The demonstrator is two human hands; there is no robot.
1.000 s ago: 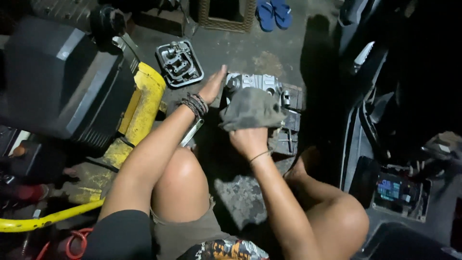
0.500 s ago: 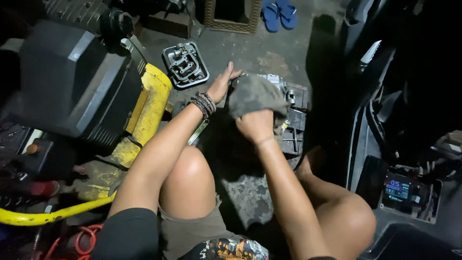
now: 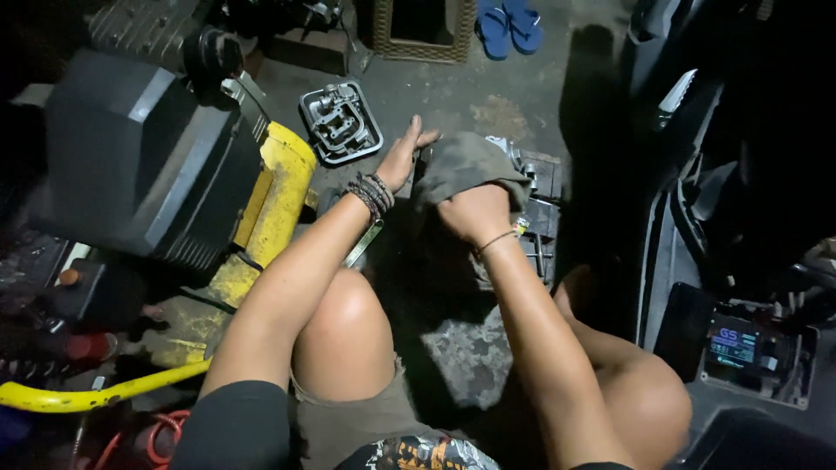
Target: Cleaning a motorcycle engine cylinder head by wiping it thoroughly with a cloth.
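You sit on the floor (image 3: 522, 96) with your knees up. In the middle of the frame, a little above center, your right hand (image 3: 475, 213) presses a grey rag (image 3: 466, 165) down on a metal engine part (image 3: 535, 196). Its fingers are curled tight on the rag. Your left hand (image 3: 402, 157) is just left of the rag, flat against the side of the engine part, with its fingers straight and a little apart. It holds nothing. Dark bead bands wrap that wrist.

A small metal cover (image 3: 340, 122) lies on the floor, up and to the left of your left hand. A yellow machine part (image 3: 274, 196) sits at the left. Two blue sandals (image 3: 509, 26) lie at the top of the frame.
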